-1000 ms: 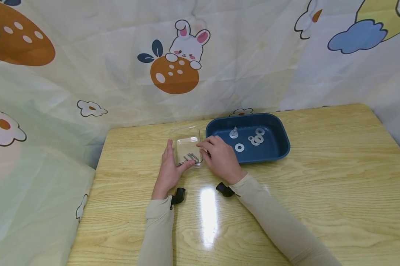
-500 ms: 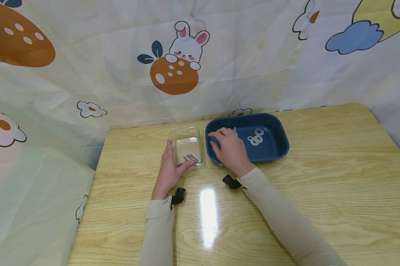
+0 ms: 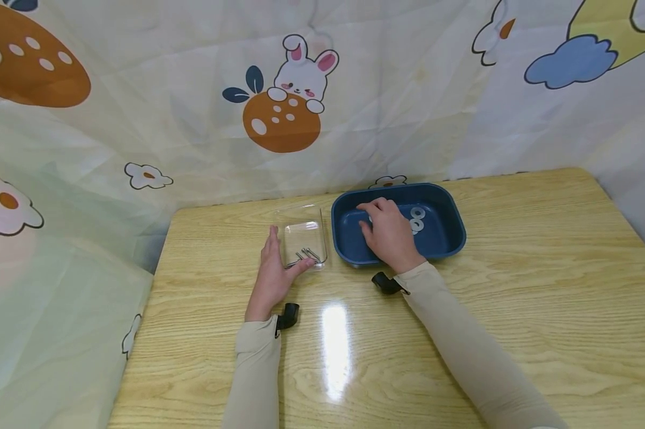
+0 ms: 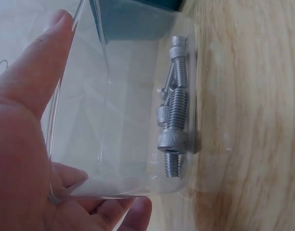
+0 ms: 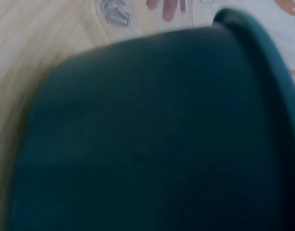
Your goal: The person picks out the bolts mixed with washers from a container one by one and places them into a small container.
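Note:
My left hand (image 3: 274,271) rests against a clear plastic box (image 3: 302,229) at its near left corner, fingers extended along the left side and thumb across the near wall. Several socket-head bolts (image 4: 173,115) of different sizes lie on the bottom of the box. My right hand (image 3: 389,232) reaches over a dark blue tray (image 3: 349,253), thumb and index finger apart. A pale bit of metal shows in the gap between them, mostly hidden. Flat washers (image 3: 417,213) lie in the tray just right of this hand, some covered by it.
The wooden table (image 3: 204,286) carries the box and tray side by side near its back edge. Behind hangs a printed cloth (image 3: 193,107). The tray's raised wall (image 5: 152,110) fills most of the right wrist view.
My right hand has moved from beside the clear box rightward, over the blue tray's rim, to above its middle, covering the upright bolt and some washers. The left hand stays at the box.

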A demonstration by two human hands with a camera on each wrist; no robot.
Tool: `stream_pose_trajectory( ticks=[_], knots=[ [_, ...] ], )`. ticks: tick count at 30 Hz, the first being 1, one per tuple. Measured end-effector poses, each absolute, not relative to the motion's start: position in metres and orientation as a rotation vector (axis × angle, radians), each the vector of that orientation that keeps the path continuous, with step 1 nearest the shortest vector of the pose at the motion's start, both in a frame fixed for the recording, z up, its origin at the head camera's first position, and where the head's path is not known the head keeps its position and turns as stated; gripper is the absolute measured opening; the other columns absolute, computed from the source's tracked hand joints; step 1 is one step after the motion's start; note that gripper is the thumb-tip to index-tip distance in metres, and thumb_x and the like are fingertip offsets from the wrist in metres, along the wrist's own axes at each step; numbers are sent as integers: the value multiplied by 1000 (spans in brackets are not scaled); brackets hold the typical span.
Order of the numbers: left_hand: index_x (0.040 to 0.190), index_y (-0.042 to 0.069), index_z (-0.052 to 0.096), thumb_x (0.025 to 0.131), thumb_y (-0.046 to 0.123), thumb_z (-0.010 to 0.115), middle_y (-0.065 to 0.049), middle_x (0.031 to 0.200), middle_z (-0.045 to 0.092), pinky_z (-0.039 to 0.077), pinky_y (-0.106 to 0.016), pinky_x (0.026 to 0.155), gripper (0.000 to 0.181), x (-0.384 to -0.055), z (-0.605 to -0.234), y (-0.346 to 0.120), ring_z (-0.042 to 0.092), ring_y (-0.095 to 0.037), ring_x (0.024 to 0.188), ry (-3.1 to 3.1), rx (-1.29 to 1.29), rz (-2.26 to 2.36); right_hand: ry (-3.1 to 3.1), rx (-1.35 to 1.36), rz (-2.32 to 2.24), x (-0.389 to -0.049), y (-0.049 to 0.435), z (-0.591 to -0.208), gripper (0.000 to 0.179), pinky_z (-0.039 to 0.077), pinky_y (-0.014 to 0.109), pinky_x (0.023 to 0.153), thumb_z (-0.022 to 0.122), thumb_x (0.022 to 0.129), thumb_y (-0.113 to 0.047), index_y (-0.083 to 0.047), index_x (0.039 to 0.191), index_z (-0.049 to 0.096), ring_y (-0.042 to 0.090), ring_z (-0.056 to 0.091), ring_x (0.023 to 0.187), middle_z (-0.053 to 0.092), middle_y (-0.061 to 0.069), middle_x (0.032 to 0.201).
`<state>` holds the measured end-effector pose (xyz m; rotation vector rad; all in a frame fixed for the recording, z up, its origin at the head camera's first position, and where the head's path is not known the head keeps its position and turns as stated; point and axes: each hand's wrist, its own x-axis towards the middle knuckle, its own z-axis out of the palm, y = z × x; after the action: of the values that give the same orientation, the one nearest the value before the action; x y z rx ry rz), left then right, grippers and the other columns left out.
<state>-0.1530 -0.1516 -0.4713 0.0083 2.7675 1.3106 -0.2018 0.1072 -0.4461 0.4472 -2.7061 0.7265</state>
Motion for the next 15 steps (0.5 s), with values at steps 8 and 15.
stream_pose_trajectory(
  ticks=[8, 15],
  knots=[
    [162, 10, -3, 83, 53, 78, -12, 168, 7, 21, -52, 120, 121, -153, -473, -153, 8, -31, 153, 2759, 0, 1322, -2789, 338, 665, -209, 115, -445, 36, 56, 48, 68, 72, 92, -7, -1, 127, 67, 38, 57, 102, 61, 22, 116],
    [162, 11, -4, 83, 54, 78, -11, 168, 6, 20, -51, 120, 121, -154, -475, -154, 7, -31, 153, 2761, 6, 1324, -2863, 321, 704, -216, 121, -445, 40, 55, 51, 80, 71, 93, -8, 1, 131, 63, 41, 53, 110, 57, 25, 123]
  ],
)
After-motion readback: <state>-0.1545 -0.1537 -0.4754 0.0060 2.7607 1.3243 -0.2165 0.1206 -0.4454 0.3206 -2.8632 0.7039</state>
